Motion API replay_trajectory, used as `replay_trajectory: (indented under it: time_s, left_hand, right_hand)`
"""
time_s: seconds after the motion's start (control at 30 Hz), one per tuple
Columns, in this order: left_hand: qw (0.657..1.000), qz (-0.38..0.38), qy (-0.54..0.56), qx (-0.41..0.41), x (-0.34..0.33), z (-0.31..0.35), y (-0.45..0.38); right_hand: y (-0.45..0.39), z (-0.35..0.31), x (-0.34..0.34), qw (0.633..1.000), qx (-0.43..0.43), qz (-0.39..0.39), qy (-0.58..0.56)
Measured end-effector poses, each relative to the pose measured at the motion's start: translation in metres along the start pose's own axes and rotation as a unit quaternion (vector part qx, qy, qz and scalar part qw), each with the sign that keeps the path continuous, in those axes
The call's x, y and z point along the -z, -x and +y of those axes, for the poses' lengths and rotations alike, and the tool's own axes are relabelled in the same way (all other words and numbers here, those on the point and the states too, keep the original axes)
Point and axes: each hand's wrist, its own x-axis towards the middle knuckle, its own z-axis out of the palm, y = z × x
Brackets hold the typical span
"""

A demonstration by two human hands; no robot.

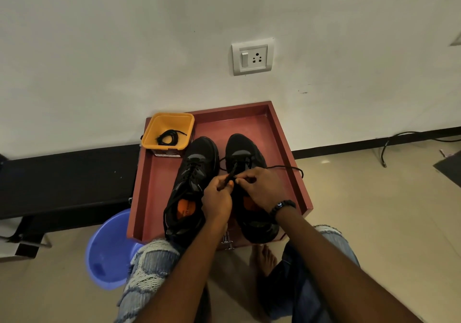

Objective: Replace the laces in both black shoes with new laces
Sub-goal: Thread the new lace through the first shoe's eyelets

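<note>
Pinching one black lace (pixel 229 174) over the right shoe (pixel 249 188) on the red tray (pixel 159 185), both hands — left hand (pixel 217 198), right hand (pixel 262 188) — have fingers closed on it; slack strand draped over the tray's rim could snag, or an eyelet get skipped.

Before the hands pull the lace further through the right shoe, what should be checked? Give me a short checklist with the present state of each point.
1. Both hands are on the lace: ok. The left hand and right hand pinch the black lace above the right shoe.
2. Right shoe sits flat inside the red tray: ok.
3. Lace tip is through the correct eyelet: cannot tell, the fingers hide it.
4. Loose lace end is free of snags: not ok, it hangs over the tray's right rim.
5. Spare lace is ready in the yellow tub: ok.
6. Left shoe is out of the way: ok, it stands beside.
</note>
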Motion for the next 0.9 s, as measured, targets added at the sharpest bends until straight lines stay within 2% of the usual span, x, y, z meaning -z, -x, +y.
replay_trajectory:
  time_s: [0.33, 0.57, 0.77, 0.9]
  left_hand:
    - [1.000, -0.009, -0.001, -0.013, -0.001, 0.001, 0.001]
    - [1.000, -0.009, -0.001, -0.015, -0.001, 0.003, 0.003]
    - [0.996, -0.012, -0.056, -0.064, 0.000, 0.002, 0.005]
    - [0.989, -0.023, -0.099, -0.106, -0.001, 0.004, 0.009]
  right_hand:
    - [0.004, 0.011, 0.010, 0.998, 0.049, -0.031, -0.026]
    - [0.002, 0.007, 0.007, 0.998, 0.005, -0.006, -0.061]
    - [0.001, 0.005, 0.001, 0.999, -0.005, 0.034, 0.023]
    - [0.004, 0.000, 0.003, 0.992, 0.038, 0.057, 0.102]
